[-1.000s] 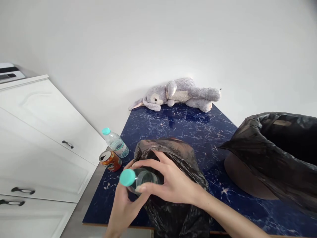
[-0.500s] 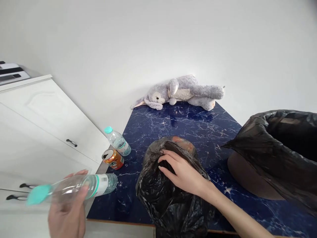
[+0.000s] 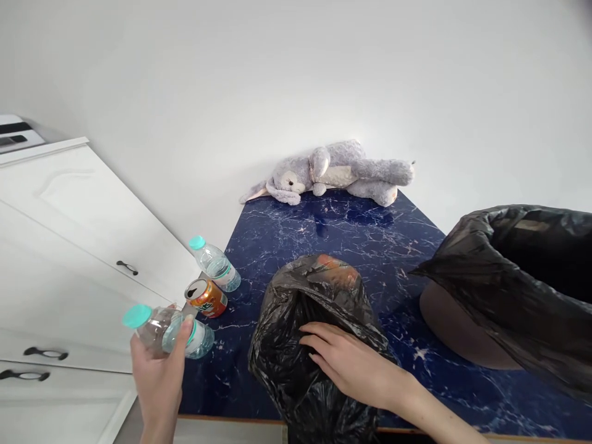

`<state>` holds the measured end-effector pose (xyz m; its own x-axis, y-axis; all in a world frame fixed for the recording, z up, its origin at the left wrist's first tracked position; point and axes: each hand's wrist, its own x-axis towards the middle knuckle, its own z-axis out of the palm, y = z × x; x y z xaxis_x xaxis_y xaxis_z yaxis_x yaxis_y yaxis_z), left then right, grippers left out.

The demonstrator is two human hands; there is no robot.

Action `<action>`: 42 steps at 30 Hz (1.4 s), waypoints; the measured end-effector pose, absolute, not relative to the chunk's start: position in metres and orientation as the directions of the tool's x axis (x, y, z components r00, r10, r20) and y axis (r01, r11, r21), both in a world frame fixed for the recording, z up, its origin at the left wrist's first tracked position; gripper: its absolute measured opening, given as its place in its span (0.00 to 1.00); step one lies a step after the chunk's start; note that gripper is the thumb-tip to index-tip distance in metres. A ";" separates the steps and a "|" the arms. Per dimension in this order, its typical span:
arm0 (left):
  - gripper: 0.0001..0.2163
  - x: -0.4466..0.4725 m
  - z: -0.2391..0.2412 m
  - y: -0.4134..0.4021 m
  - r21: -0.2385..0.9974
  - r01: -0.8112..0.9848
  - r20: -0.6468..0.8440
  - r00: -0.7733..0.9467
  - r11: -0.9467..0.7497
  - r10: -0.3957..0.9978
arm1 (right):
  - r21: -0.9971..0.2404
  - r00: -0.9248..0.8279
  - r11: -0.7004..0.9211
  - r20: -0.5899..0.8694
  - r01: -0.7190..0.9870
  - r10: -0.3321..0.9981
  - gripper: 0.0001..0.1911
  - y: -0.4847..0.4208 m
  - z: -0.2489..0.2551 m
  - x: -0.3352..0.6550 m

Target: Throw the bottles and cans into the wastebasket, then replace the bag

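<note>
My left hand (image 3: 160, 370) is wrapped around a clear plastic bottle (image 3: 197, 338) with a teal cap and pale label, at the table's left edge. The bottle leans left in view; whether its base touches the table I cannot tell. Just behind it are an orange drink can (image 3: 207, 298), opened at the top, and a second teal-capped bottle (image 3: 216, 265). My right hand (image 3: 340, 361) lies on a crumpled black plastic bag (image 3: 319, 302), fingers extended at its opening, thumb hidden. Something orange-red shows through the bag's far side.
The blue marbled table (image 3: 277, 228) carries a grey plush rabbit (image 3: 333, 172) lying against the wall. At right stands a bin (image 3: 462, 333) lined with a black bag (image 3: 504, 277). A white cabinet (image 3: 83, 246) with dark handles is on the left.
My left hand has brought the bottle right, and it has turned from nearly horizontal to more upright beside the can. My right hand has slid slightly down the bag.
</note>
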<state>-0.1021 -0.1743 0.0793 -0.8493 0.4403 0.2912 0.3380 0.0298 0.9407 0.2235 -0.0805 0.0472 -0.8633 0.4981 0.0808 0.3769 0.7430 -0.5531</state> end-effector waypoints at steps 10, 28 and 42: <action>0.35 -0.094 0.072 -0.189 0.604 0.797 0.755 -0.577 0.015 0.311 | -0.330 -0.596 0.680 0.327 0.655 0.733 0.50 -0.064 0.002 0.223; 0.23 -0.064 0.053 -0.204 0.204 0.973 0.918 -0.151 -0.109 0.367 | -0.391 -0.266 0.323 0.195 0.862 0.944 0.32 0.030 0.023 0.240; 0.31 -0.004 0.045 -0.193 0.364 0.869 0.448 0.153 -0.336 0.881 | -0.671 -0.555 0.527 0.202 0.522 0.807 0.28 -0.109 0.138 0.292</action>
<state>-0.0036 -0.1928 0.0450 0.1528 0.8809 0.4479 0.8687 -0.3358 0.3641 0.2923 -0.1086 0.1382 -0.5551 0.8068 0.2025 0.5216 0.5272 -0.6708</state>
